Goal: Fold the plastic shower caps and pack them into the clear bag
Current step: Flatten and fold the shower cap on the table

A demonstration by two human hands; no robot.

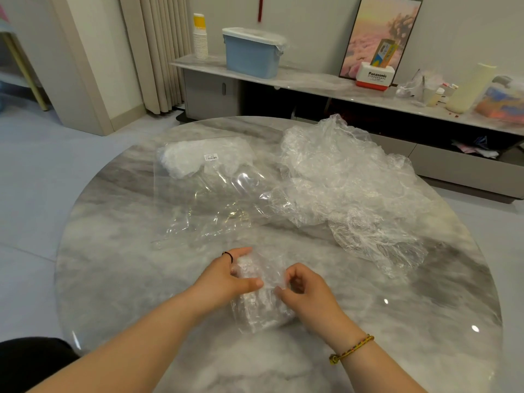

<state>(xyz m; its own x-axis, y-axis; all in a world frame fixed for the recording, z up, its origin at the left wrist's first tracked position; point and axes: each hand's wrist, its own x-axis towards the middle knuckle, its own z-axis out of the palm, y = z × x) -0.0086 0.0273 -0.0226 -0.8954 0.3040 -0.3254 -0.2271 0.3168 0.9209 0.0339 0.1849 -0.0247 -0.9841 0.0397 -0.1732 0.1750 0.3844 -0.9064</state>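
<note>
Your left hand (226,276) and right hand (309,293): fingers (296,272) clamped on a half-folded shower cap (261,313), table (113,279) near edge. Clear bag (204,199) beyond, loose caps (348,188) far right.

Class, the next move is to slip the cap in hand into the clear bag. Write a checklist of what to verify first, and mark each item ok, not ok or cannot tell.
1. Hold: the left hand and right hand both hold the shower cap on the table: ok.
2. Fold finished: it is a small bundle, but its see-through layers hide the fold: cannot tell.
3. The clear bag lies flat beyond the hands: ok.
4. Bag mouth open and facing the hands: cannot tell.
5. Room inside: the folded caps fill only its far end: ok.
6. The loose caps pile lies apart from the bundle: ok.
</note>
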